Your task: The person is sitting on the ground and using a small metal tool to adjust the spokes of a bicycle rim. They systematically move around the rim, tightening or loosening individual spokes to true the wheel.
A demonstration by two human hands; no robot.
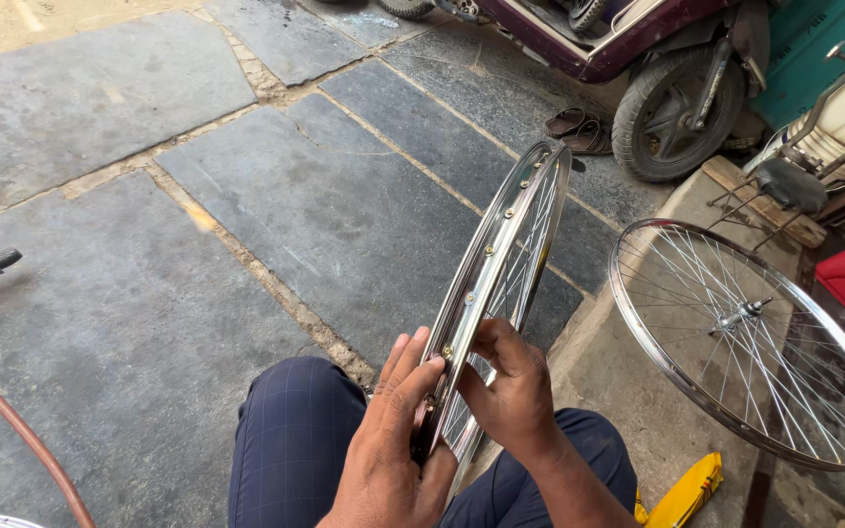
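Wheel rim (501, 249), shiny metal with spokes and brass nipples along its inner channel, stands on edge over the person's lap, seen almost edge-on, tilted up and away toward the stone floor (149, 244). Left hand (393, 430) lies flat against the rim's left side, fingers together and stretched up, palm pressed on the metal, not curled around it. Right hand (511, 391) holds the rim's right side, fingers bent over the edge, thumb at the channel near a nipple. Knees in dark blue trousers (290, 440) sit under the rim. Second spoked wheel (745, 342) lies tilted on the raised step to the right, well apart. Yellow object (687, 489) by the right knee. Scooter tyre (672, 108) and sandals (579, 129) farther back. Brown tube (31, 445) at lower left.
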